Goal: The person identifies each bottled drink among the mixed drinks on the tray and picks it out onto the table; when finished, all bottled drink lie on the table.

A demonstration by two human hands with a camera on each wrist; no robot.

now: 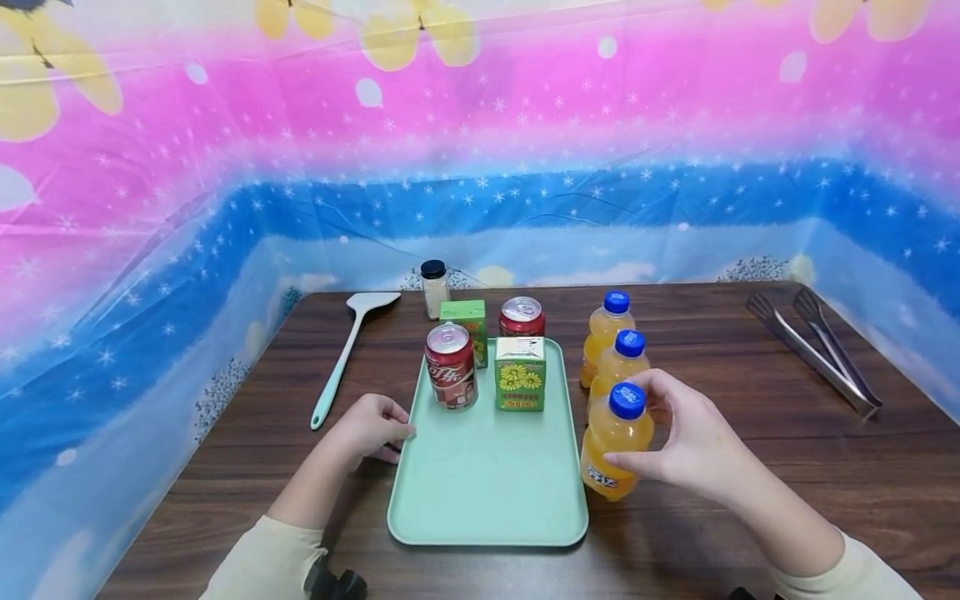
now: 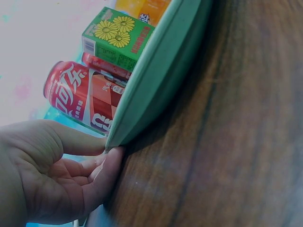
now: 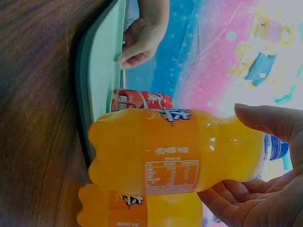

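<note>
My left hand [image 1: 372,428] pinches the left rim of a pale green tray [image 1: 487,492] between thumb and finger, as the left wrist view shows. My right hand [image 1: 693,433] holds the nearest orange soda bottle [image 3: 151,153], blue-capped, around its upper part beside the tray's right edge. I cannot tell if its base touches the table. Two more orange soda bottles [image 1: 622,367] [image 1: 609,321] stand in a row behind it. On the tray are a red soda can [image 1: 451,371] and a green drink carton [image 1: 520,379]; another carton [image 1: 472,321] and can [image 1: 522,315] are behind them.
A spatula [image 1: 345,358] with a pale green handle lies left of the tray. Behind the cartons stands a black-lidded jar [image 1: 435,292]. Metal tongs [image 1: 817,354] lie at the far right of the wooden table [image 1: 697,550]. A patterned cloth [image 1: 480,200] hangs around the back and sides.
</note>
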